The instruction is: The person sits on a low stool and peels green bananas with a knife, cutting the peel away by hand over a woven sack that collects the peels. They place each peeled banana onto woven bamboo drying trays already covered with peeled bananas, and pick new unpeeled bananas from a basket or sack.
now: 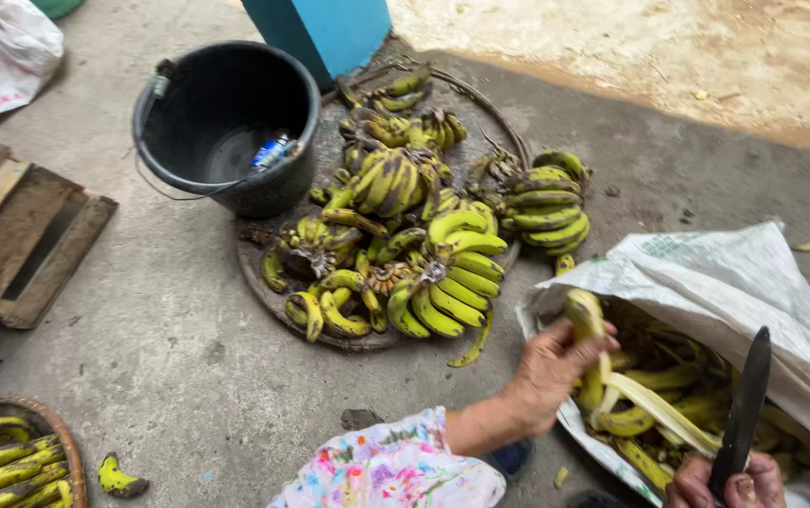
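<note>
My left hand [548, 369], in a flowered sleeve, grips a yellow-green banana [584, 320] over the mouth of a white sack [725, 277]. A long pale strip of peel [661, 410] hangs from the banana down into the sack. My right hand [727, 487] at the bottom edge is closed on the handle of a dark knife [745, 400], blade pointing up. The sack holds many banana peels [654, 381].
A heap of green-yellow banana bunches [405, 235] lies on a round flat tray [259, 273] on the concrete floor. A black bucket [226, 122] stands behind it, beside a blue post [325, 28]. Wooden boards [19, 240] lie left, and a basket of bananas [9, 452] lower left.
</note>
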